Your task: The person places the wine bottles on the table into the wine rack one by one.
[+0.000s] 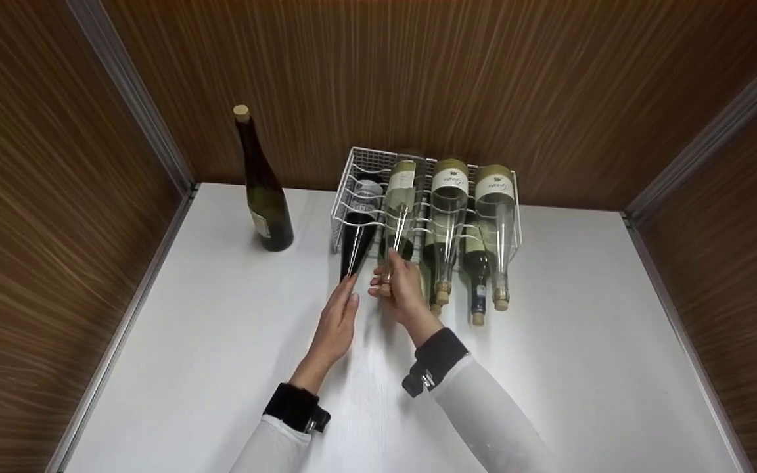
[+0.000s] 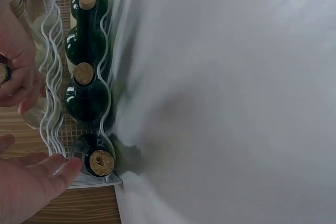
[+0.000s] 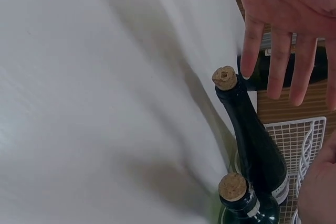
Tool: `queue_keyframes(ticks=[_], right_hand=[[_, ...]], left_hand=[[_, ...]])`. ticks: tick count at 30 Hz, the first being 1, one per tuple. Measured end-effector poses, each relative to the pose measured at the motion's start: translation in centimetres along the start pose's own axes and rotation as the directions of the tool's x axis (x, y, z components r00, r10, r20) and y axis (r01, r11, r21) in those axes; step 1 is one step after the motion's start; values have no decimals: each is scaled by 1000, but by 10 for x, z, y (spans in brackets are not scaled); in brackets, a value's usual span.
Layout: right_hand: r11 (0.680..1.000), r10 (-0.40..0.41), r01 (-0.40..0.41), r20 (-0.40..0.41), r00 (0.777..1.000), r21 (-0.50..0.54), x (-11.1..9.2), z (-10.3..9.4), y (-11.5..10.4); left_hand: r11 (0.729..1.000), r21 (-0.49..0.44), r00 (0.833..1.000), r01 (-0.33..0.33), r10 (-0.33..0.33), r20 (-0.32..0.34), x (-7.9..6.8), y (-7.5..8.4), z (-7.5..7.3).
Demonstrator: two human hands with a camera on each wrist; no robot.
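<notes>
A clear wine bottle (image 1: 399,203) lies on the top wires of a white wire rack (image 1: 335,220), its corked neck towards me. My right hand (image 1: 403,289) holds that neck near the cork; the left wrist view shows this right hand (image 2: 18,72) bent round a corked end. My left hand (image 1: 334,328) has its fingers straight, overlapping the neck of a dark bottle (image 1: 357,236) on the rack's lower level. In the right wrist view the left hand (image 3: 294,3) is spread beside this dark bottle (image 3: 257,140). Only part of the right hand (image 3: 320,182) shows there.
Two more clear bottles (image 1: 447,217) lie on top to the right, over green corked bottles (image 1: 477,263) below. A dark bottle (image 1: 270,203) stands upright on the white table (image 1: 221,355) at the left. A wood-grain wall (image 1: 378,79) rises behind the rack.
</notes>
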State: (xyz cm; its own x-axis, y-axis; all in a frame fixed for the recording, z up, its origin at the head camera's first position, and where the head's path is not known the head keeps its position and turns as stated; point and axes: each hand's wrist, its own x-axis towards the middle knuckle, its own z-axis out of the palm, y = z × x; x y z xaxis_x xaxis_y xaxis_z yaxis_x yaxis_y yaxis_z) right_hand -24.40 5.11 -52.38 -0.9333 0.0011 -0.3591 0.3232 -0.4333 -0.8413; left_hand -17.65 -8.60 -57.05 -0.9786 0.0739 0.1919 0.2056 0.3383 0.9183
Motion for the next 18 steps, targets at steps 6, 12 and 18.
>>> queue_keyframes(ticks=[6,12,18], right_hand=[[991,-88,79,-82,993,-113,-10,7,3],[984,-120,106,-97,988,-144,-12,6,3],[989,-105,98,-65,992,-111,-15,3,1]], left_hand=[[1000,-9,1000,22,-22,-2,-1,5,1],[1000,-4,1000,7,-7,-9,-1,7,1],[1000,2,1000,5,-5,-1,-1,6,1]])
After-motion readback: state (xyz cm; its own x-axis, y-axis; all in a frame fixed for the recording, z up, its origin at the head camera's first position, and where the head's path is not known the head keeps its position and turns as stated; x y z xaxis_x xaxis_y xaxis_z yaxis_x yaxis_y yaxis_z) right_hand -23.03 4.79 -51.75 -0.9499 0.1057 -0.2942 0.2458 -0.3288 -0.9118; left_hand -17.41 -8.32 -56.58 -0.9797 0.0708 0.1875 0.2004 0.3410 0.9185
